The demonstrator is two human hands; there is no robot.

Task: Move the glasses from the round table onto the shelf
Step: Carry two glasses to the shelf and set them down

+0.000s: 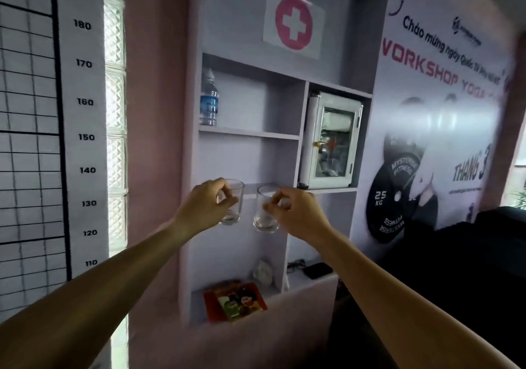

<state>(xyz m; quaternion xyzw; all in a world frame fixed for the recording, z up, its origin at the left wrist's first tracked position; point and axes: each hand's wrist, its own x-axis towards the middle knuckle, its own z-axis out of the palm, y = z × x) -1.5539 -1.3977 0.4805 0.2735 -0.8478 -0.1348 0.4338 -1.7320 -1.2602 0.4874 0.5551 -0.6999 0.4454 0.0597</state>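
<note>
Pale lilac shelf unit [250,134], recessed in a pink wall, fills the view ahead of me.

Item: left hand [205,206]. Raised in front of the unit; my fingers [225,198] curl round the left glass [232,203] and pinch it near mid-height. Glass clear, upright, empty as far as I can tell.

Item: right hand [296,212]. Raised beside the left; my fingers [273,205] pinch the right glass [266,212], also clear and upright. Both glasses are held in the air side by side, near each other but apart, in front of the edge of the third shelf board down, their rims about level with it; neither stands on it.

Item: water bottle [209,98], blue label, upright at the left end of the top compartment.

Item: small white cabinet [331,139] with glass door and brass latch, in the tall right compartment. Contents blurred.

Item: red-and-green printed packet [234,300], flat on the bottom ledge; a pale object behind it, too blurred to name.

Item: dark flat device [317,269] and black cable, lower right ledge.

Item: red cross sign [293,20], top of the recess.

Item: height chart [82,101], left wall, beside glass blocks.

Item: fitness workshop poster [432,129], right wall.
</note>
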